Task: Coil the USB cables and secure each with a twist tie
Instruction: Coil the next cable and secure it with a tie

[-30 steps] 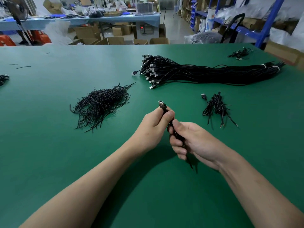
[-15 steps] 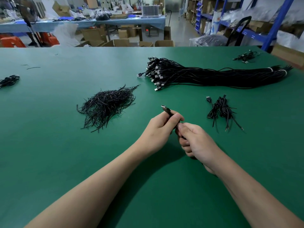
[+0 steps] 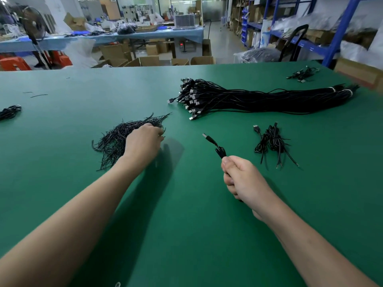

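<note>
Green matting covers the surface (image 3: pixel 62 199), on which a coiled USB cable (image 3: pixel 219 151) is clamped in the right hand (image 3: pixel 244 181) while the left hand (image 3: pixel 143 141) is laid on the twist ties (image 3: pixel 116 139), fingers hidden, cluttered benches and blue shelving (image 3: pixel 339 27) behind.

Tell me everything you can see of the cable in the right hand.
The coiled cable is thin, black and folded into a tight bunch. The right hand is closed around its lower part, hiding it. One USB plug with a metal tip sticks up and left, clear of the green table. No tie is visible on it.
</note>
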Demonstrator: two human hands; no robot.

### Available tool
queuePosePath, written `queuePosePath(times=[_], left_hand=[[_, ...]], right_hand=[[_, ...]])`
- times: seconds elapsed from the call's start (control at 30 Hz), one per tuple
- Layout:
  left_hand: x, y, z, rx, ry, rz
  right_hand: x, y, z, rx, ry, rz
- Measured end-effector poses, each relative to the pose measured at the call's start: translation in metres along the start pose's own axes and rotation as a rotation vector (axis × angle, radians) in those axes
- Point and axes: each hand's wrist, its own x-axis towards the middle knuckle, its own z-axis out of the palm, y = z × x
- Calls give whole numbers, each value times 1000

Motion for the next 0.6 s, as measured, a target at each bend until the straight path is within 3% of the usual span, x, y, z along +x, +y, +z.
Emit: queuePosePath(times=[0.13, 0.4, 0.5, 0.6], left_hand=[[14, -10, 11, 178, 9, 33], [18, -14, 21, 284, 95, 115], [14, -16, 22, 149, 206, 117], [9, -11, 17, -143, 371, 67]], right_hand=[[-1, 0, 1, -19, 2, -4], [0, 1, 2, -18, -3, 15], [1, 1, 2, 20, -15, 32], [0, 1, 2, 88, -33, 52]])
